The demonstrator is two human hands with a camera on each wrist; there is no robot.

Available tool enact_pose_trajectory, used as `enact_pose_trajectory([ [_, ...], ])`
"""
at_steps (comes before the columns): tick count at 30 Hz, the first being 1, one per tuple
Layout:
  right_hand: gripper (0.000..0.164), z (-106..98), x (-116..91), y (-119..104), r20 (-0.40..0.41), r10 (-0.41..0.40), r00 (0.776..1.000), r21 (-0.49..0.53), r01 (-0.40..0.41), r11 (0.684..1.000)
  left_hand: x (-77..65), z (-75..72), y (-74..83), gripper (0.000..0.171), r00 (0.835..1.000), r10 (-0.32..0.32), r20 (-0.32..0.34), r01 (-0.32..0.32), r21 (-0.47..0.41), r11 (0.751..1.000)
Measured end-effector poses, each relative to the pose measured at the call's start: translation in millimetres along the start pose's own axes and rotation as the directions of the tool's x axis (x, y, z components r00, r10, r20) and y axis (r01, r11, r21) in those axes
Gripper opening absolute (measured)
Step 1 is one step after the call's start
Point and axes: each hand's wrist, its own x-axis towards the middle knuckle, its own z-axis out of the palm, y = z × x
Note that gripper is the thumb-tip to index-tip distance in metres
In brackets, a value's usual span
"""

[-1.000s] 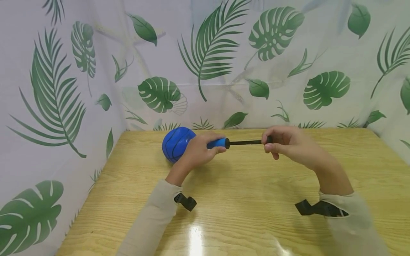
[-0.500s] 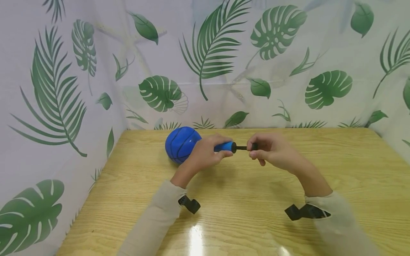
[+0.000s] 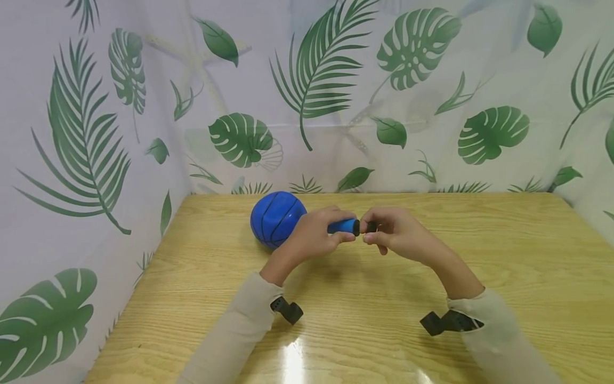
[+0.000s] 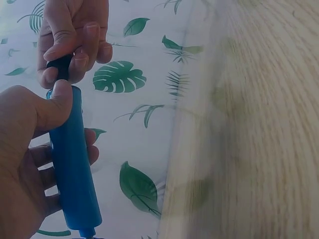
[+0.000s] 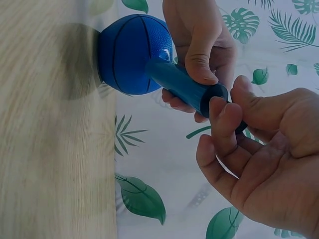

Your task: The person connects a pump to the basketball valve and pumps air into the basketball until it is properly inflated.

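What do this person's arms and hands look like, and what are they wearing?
The left sleeve and right sleeve are plain pale beige. Each has a small, boxy black gadget poking out near its end. The left hand and right hand wear no gloves.

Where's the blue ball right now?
In the head view, the blue ball sits on the wooden table just left of centre, beside the left hand gripping the blue pump.

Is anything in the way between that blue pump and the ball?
Nothing visible stands in the way. The left hand grips the blue pump, the right hand holds its black handle, and in the right wrist view the pump's far end overlaps the blue ball with nothing seen between. Whether they touch, I cannot tell.
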Motion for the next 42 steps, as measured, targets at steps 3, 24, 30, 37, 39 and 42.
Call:
enact_pose_trajectory([
  [3,0.003,-2.2,-1.2,-1.6,0.009,-0.005,1.0,-0.01,0.005,1.0,-0.9,-2.5,0.8,0.039,1.0,-0.003,0.005,0.003,-0.008,1.0],
  [24,0.006,-55.3,-36.8,-26.6,-0.064,-0.13,0.989,-0.025,0.128,0.991,-5.7,-26.5,-13.3,0.045,0.991,-0.082,-0.11,0.074,-0.078,0.994],
  [30,0.006,-54.3,-36.3,-29.0,-0.08,-0.083,0.993,-0.037,0.08,0.996,-4.0,-26.2,-14.2,0.045,0.992,-0.072,-0.099,0.067,-0.057,0.996],
  [37,0.007,-46.8,-30.5,-23.2,-0.047,-0.054,0.997,-0.025,0.053,0.998,-2.0,-17.1,-13.3,0.043,0.994,-0.069,-0.083,0.065,-0.054,0.996],
  [39,0.007,-42.2,-27.7,-21.8,-0.046,-0.048,0.998,-0.016,0.048,0.999,-1.7,-15.1,-10.9,0.043,0.995,-0.066,-0.076,0.061,-0.062,0.996],
  [42,0.007,-33.5,-21.4,-17.8,-0.05,-0.045,0.998,0.011,0.046,0.999,-1.3,-12.2,-7.4,0.043,0.996,-0.063,-0.064,0.059,-0.064,0.996],
])
